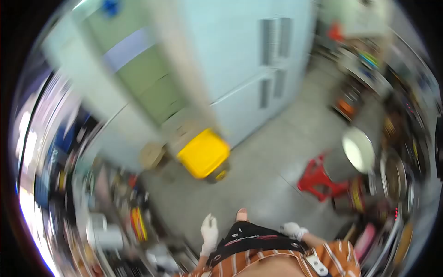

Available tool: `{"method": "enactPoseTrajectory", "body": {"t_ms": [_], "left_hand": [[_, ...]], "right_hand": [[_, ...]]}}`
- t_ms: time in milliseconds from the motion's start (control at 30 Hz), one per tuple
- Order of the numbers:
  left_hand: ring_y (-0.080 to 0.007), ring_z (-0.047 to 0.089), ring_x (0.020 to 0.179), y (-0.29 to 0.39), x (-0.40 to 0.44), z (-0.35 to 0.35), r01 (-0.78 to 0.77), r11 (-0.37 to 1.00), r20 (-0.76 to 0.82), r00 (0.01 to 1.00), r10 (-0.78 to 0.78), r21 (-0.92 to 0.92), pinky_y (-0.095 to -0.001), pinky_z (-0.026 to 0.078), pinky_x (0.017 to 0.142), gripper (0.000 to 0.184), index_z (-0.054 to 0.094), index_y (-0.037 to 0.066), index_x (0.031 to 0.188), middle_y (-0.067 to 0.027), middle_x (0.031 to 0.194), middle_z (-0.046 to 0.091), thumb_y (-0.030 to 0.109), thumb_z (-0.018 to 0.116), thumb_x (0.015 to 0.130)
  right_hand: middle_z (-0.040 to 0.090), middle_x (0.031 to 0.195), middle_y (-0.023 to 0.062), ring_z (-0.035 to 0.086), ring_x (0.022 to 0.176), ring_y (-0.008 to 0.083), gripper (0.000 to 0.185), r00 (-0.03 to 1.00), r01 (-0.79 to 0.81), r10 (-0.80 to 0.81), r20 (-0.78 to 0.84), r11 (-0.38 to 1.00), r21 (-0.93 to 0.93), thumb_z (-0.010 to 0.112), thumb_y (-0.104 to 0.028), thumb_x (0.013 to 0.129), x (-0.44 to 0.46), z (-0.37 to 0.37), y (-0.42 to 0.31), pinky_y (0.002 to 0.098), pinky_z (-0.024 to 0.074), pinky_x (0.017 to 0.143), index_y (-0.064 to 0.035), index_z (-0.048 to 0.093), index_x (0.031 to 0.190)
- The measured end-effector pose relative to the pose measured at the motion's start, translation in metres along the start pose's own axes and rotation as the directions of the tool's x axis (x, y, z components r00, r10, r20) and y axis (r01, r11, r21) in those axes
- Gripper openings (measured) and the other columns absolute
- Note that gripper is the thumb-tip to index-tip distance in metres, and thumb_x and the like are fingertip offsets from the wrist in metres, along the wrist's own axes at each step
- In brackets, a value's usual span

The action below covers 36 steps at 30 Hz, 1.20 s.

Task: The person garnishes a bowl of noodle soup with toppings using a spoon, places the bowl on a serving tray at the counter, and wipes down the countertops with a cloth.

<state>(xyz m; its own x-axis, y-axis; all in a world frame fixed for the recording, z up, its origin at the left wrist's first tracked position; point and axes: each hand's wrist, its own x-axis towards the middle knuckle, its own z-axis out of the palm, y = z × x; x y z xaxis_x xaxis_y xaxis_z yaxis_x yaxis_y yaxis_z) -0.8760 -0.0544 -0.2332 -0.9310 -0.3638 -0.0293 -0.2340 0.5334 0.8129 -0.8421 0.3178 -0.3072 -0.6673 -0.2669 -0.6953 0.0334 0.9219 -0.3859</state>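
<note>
My left hand (209, 232), in a white glove, hangs over the floor to the left of my black apron (251, 236). Its fingers are loosely extended, and I see nothing in them. On the other side of the apron, my right hand (293, 230) wears a white glove too. Its fingers are slightly bent and a little apart, with no object visible in them. Neither hand touches any of the things around. Motion blurs much of the view.
Ahead stands a large pale-blue cabinet (235, 51) with dark vents or handles. A yellow-lidded bin (205, 152) is at its foot. To the right, a tall metal pot (339, 162) with white contents sits on a red stool (318, 177). Cluttered shelves (124, 198) line the left.
</note>
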Motion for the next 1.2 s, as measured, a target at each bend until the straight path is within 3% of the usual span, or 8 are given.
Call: {"method": "enactPoseTrajectory", "body": {"t_ms": [100, 267, 433, 667, 767, 1033, 1167, 1200], "left_hand": [[-0.0270, 0.064, 0.098, 0.006, 0.087, 0.027, -0.046, 0.989, 0.166, 0.984, 0.070, -0.141, -0.0348, 0.049, 0.088, 0.032, 0.060, -0.006, 0.118, -0.0205, 0.108, 0.066, 0.014, 0.057, 0.092], [-0.0185, 0.062, 0.095, 0.091, 0.216, 0.109, -0.114, 0.974, 0.454, 0.870, 0.193, -0.197, -0.0294, 0.049, 0.086, 0.031, 0.059, -0.006, 0.118, -0.0137, 0.106, 0.066, 0.011, 0.058, 0.092], [-0.0163, 0.062, 0.094, 0.186, 0.289, 0.226, -0.060, 0.958, 0.628, 0.743, 0.232, -0.282, -0.0274, 0.050, 0.083, 0.029, 0.059, -0.005, 0.118, -0.0137, 0.105, 0.066, 0.009, 0.056, 0.093], [-0.0172, 0.063, 0.089, 0.305, 0.331, 0.390, -0.206, 0.923, 0.694, 0.612, 0.380, -0.325, -0.0284, 0.051, 0.081, 0.029, 0.058, -0.006, 0.118, -0.0127, 0.101, 0.066, 0.011, 0.053, 0.096], [-0.0182, 0.064, 0.089, 0.363, 0.360, 0.435, -0.306, 0.896, 0.718, 0.539, 0.441, -0.321, -0.0293, 0.051, 0.081, 0.028, 0.058, -0.007, 0.117, -0.0141, 0.101, 0.066, 0.009, 0.051, 0.096], [-0.0168, 0.062, 0.086, 0.452, 0.473, 0.603, -0.262, 0.905, 0.757, 0.497, 0.424, -0.335, -0.0286, 0.051, 0.078, 0.029, 0.058, -0.008, 0.117, -0.0131, 0.098, 0.065, 0.012, 0.051, 0.097], [-0.0159, 0.062, 0.085, 0.530, 0.504, 0.701, -0.282, 0.889, 0.825, 0.350, 0.445, -0.360, -0.0287, 0.050, 0.079, 0.030, 0.057, -0.008, 0.120, -0.0121, 0.098, 0.065, 0.012, 0.051, 0.098], [-0.0162, 0.062, 0.087, 0.554, 0.510, 0.723, -0.307, 0.883, 0.844, 0.303, 0.444, -0.354, -0.0285, 0.050, 0.080, 0.030, 0.057, -0.007, 0.120, -0.0124, 0.099, 0.065, 0.013, 0.052, 0.098]], "right_hand": [[0.065, 0.110, 0.0213, 0.061, 0.104, 0.0371, 0.047, 0.987, -0.118, 0.134, -0.094, 0.980, 0.158, 0.052, -0.044, 0.090, 0.023, -0.033, -0.001, 0.0445, 0.0462, 0.092, -0.0052, 0.065, 0.113], [0.065, 0.110, 0.0209, 0.060, 0.104, 0.0376, 0.044, 0.915, -0.115, 0.271, -0.299, 0.886, 0.450, 0.052, -0.039, 0.092, 0.024, -0.110, 0.001, 0.0440, 0.0457, 0.092, -0.0038, 0.063, 0.116], [0.065, 0.106, 0.0207, 0.061, 0.101, 0.0384, 0.044, 0.894, -0.293, 0.429, -0.132, 0.780, 0.553, 0.052, -0.042, 0.092, 0.052, -0.153, 0.028, 0.0455, 0.0459, 0.089, -0.0049, 0.064, 0.111], [0.067, 0.099, 0.0207, 0.063, 0.092, 0.0393, 0.040, 0.856, -0.244, 0.437, -0.276, 0.813, 0.529, 0.055, -0.041, 0.088, 0.103, -0.298, 0.145, 0.0487, 0.0497, 0.081, -0.0040, 0.066, 0.099], [0.067, 0.088, 0.0194, 0.065, 0.085, 0.0388, 0.037, 0.697, -0.123, 0.368, -0.615, 0.907, 0.404, 0.058, -0.038, 0.087, 0.123, -0.365, 0.196, 0.0500, 0.0503, 0.077, -0.0023, 0.066, 0.091], [0.066, 0.083, 0.0223, 0.065, 0.081, 0.0407, 0.037, 0.635, -0.071, 0.429, -0.642, 0.860, 0.505, 0.059, -0.035, 0.084, 0.193, -0.526, 0.280, 0.0497, 0.0507, 0.074, 0.0009, 0.066, 0.087], [0.066, 0.080, 0.0226, 0.066, 0.081, 0.0407, 0.036, 0.550, -0.069, 0.567, -0.613, 0.762, 0.644, 0.060, -0.035, 0.082, 0.214, -0.567, 0.329, 0.0495, 0.0505, 0.074, -0.0002, 0.069, 0.084], [0.068, 0.083, 0.0220, 0.065, 0.082, 0.0422, 0.041, 0.629, -0.112, 0.603, -0.491, 0.695, 0.710, 0.061, -0.041, 0.079, 0.218, -0.579, 0.346, 0.0499, 0.0504, 0.076, -0.0028, 0.071, 0.087]]}}
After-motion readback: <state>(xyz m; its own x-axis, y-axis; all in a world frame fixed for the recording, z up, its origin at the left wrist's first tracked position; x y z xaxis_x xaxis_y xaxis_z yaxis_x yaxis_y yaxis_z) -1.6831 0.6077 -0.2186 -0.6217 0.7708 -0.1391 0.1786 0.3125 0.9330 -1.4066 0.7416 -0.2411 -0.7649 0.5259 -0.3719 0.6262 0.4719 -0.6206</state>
